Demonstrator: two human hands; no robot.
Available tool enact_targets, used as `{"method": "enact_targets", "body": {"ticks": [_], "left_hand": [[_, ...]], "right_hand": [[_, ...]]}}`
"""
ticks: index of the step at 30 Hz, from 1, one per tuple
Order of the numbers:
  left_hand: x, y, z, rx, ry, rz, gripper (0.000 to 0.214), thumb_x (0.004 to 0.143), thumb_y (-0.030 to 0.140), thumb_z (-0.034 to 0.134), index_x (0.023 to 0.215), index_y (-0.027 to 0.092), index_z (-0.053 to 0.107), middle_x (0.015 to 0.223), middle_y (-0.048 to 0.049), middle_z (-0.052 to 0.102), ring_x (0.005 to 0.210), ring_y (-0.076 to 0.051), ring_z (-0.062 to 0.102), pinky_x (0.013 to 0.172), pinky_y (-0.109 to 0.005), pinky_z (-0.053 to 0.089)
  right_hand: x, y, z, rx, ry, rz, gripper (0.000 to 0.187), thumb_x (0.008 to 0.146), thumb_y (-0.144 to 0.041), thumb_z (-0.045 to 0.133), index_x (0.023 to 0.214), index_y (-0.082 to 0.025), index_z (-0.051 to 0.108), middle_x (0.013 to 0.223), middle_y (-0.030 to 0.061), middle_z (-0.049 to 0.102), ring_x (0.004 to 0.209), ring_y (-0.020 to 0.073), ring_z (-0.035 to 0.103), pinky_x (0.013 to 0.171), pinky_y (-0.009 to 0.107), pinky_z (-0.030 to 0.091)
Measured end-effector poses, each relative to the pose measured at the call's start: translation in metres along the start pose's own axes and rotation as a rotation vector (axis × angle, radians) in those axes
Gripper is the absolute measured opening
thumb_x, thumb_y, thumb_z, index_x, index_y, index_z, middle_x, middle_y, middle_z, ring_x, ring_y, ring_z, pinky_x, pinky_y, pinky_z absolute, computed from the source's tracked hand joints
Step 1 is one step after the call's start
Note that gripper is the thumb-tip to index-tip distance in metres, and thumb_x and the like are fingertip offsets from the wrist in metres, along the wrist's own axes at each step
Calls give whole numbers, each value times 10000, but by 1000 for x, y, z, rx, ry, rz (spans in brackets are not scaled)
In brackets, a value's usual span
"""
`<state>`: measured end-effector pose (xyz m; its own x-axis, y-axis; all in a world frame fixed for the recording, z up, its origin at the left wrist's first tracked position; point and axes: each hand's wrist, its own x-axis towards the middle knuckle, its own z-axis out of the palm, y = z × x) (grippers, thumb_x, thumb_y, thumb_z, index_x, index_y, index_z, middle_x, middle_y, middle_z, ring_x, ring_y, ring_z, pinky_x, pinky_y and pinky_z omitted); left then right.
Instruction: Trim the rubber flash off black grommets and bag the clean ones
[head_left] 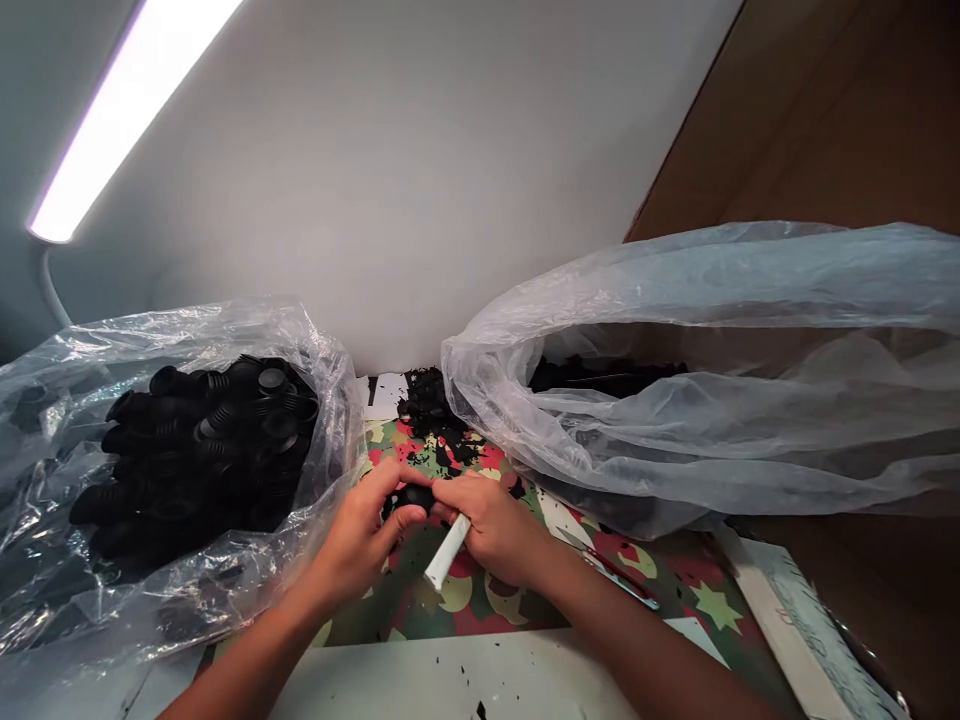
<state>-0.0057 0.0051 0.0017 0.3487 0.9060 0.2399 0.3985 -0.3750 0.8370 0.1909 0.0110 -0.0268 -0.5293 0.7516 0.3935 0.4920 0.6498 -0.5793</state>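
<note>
My left hand is closed around a round black rubber part, with thumb and fingers at its sides. My right hand meets it from the other side, its fingertips against the part. In my right fist is a tool with a flat white handle, which sticks out toward me; its working end is hidden by the fingers. To the left, an open clear plastic bag holds many ribbed black rubber parts of a similar look.
Black scraps lie heaped on the patterned cloth behind my hands. At right, another clear bag gapes open with black pieces inside. Red-handled tool, white sheet, cardboard and a lit lamp surround the spot.
</note>
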Motion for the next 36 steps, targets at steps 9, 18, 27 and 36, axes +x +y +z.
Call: {"method": "enact_targets", "body": {"ticks": [9, 18, 27, 36], "left_hand": [[1, -14, -7, 296, -100, 96, 199, 777, 157, 734, 944, 266, 728, 994, -43, 752, 968, -258, 651, 917, -404, 482], [-4, 1, 0, 67, 27, -55, 192, 730, 120, 681, 856, 250, 746, 821, -22, 737, 834, -226, 666, 729, -313, 520], [3, 2, -1, -483, 67, -411, 161, 635, 292, 801, 671, 159, 718, 562, 6, 623, 459, -117, 508, 430, -229, 400], [3, -8, 5, -699, 159, -348, 476, 596, 520, 899, 862, 154, 752, 734, -26, 704, 659, -149, 606, 608, -240, 498]], "right_hand": [[0, 9, 19, -292, 25, -81, 141, 918, -101, 606, 824, -199, 569, 715, -10, 667, 669, 167, 600, 680, 281, 368], [-2, 4, 18, -234, 31, -93, 182, 901, -108, 557, 766, -218, 503, 656, -27, 627, 586, 147, 544, 628, 271, 339], [-14, -11, 18, -252, 110, -235, 174, 728, -75, 478, 650, -221, 425, 539, -43, 494, 497, 132, 379, 593, 292, 272], [-5, 0, 28, -338, 139, -124, 190, 833, -100, 572, 673, -202, 587, 671, -6, 612, 566, 133, 477, 616, 297, 324]]}}
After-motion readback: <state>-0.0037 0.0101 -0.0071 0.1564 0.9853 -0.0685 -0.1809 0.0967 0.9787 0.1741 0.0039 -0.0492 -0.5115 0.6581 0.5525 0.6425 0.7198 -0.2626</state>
